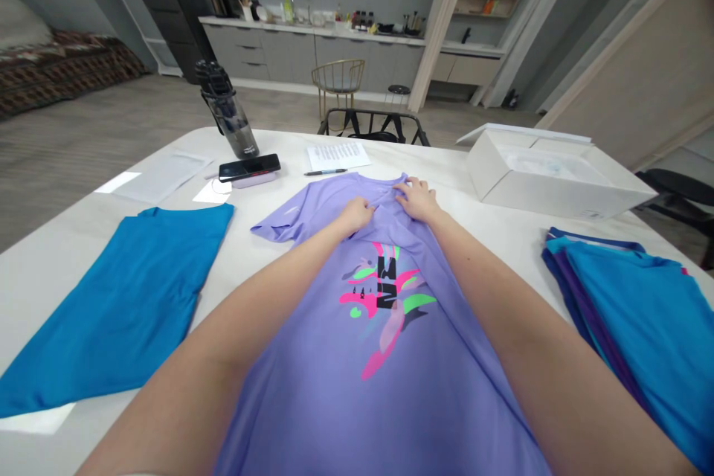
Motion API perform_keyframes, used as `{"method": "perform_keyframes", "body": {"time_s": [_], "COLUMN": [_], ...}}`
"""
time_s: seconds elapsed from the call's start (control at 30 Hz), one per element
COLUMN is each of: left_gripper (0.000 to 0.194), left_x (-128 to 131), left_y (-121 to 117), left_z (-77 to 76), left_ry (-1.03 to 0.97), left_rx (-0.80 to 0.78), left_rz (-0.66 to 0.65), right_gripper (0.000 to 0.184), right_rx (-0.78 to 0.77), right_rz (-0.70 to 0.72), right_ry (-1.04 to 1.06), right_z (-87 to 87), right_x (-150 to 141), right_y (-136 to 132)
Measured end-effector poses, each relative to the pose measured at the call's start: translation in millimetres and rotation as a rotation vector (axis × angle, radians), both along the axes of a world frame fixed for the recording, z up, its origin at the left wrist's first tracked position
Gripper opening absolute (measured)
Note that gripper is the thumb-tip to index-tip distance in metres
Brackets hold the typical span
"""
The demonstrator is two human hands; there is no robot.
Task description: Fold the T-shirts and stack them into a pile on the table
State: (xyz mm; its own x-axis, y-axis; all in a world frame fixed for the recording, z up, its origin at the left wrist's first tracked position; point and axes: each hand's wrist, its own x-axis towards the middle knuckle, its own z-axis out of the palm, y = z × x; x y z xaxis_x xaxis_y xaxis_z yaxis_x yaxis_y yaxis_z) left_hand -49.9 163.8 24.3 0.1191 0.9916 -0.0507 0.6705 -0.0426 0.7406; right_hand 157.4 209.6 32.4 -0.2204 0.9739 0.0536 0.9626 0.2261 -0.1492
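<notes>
A lavender T-shirt (357, 409) with a pink, green and black print lies flat on the white table (491, 242), its collar toward the far side. My left hand (355, 214) pinches the fabric beside the collar. My right hand (418, 199) grips the collar's other side, gathering a small fold between them. My forearms cover much of the shirt's lower part. A folded teal T-shirt (111, 305) lies to the left, and a stack of folded blue and purple garments (630, 312) lies to the right.
Past the collar lie a black pen (326, 172) and a printed sheet (338, 156). A phone (249, 167) and a dark water bottle (228, 111) stand back left, beside a paper sheet (161, 177). An open white box (552, 178) sits back right. A black chair (373, 126) stands behind the table.
</notes>
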Motion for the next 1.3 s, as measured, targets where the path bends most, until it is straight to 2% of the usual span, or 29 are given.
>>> {"method": "perform_keyframes", "body": {"time_s": [0.07, 0.13, 0.23, 0.3, 0.4, 0.47, 0.53, 0.63, 0.73, 0.83, 0.93, 1.03, 1.1, 1.17, 1.23, 1.3], "left_gripper": [0.031, 0.029, 0.026, 0.024, 0.023, 0.031, 0.039, 0.050, 0.064, 0.046, 0.027, 0.025, 0.033, 0.048, 0.059, 0.062], "left_x": [0, 0, -4, -11, -24, -30, -30, -22, -10, -2, -1, -5, -8, -11, -11, -10], "left_y": [-1, 1, 13, 23, 30, 26, 16, 2, -5, -10, -17, -29, -40, -51, -61, -67], "left_z": [8.6, 20.0, 35.7, 40.5, 36.6, 29.1, 21.1, 12.1, 9.1, 13.2, 23.8, 36.4, 41.8, 42.3, 37.7, 30.0], "left_ry": [0.027, 0.041, 0.052, 0.108, 0.261, 0.374, 0.461, 0.524, 0.558, 0.586, 0.591, 0.611, 0.636, 0.656, 0.665, 0.665], "left_rx": [0.030, 0.073, 0.152, 0.155, 0.136, 0.209, 0.294, 0.327, 0.382, 0.433, 0.461, 0.425, 0.413, 0.438, 0.465, 0.472], "left_rz": [0.005, -0.005, -0.033, -0.026, 0.050, 0.040, -0.098, -0.365, -0.493, -0.545, -0.578, -0.581, -0.585, -0.574, -0.538, -0.502], "right_gripper": [0.033, 0.031, 0.033, 0.033, 0.035, 0.041, 0.041, 0.034, 0.026, 0.024, 0.022, 0.014, 0.012, 0.028, 0.035, 0.033], "right_rx": [0.040, 0.114, 0.219, 0.224, 0.133, 0.075, 0.074, 0.143, 0.054, -0.120, -0.166, -0.175, -0.193, -0.220, -0.232, -0.216], "right_rz": [-0.009, -0.082, -0.192, -0.211, -0.202, -0.173, -0.130, -0.042, 0.050, 0.098, 0.131, 0.165, 0.187, 0.200, 0.197, 0.187], "right_ry": [0.022, 0.076, 0.157, 0.182, 0.186, 0.165, 0.134, 0.116, 0.167, 0.277, 0.367, 0.459, 0.509, 0.536, 0.529, 0.493], "right_z": [0.4, 3.3, 9.6, 11.6, 7.6, 1.8, -3.4, -6.4, -3.4, 2.7, 8.9, 11.1, 9.9, 7.8, 6.3, 6.1], "right_x": [-1, 0, 0, -2, -7, -10, -12, -12, -11, -9, -9, -12, -15, -20, -25, -30], "right_y": [3, 6, 12, 16, 13, 3, -10, -35, -58, -77, -93, -108, -117, -125, -132, -139]}}
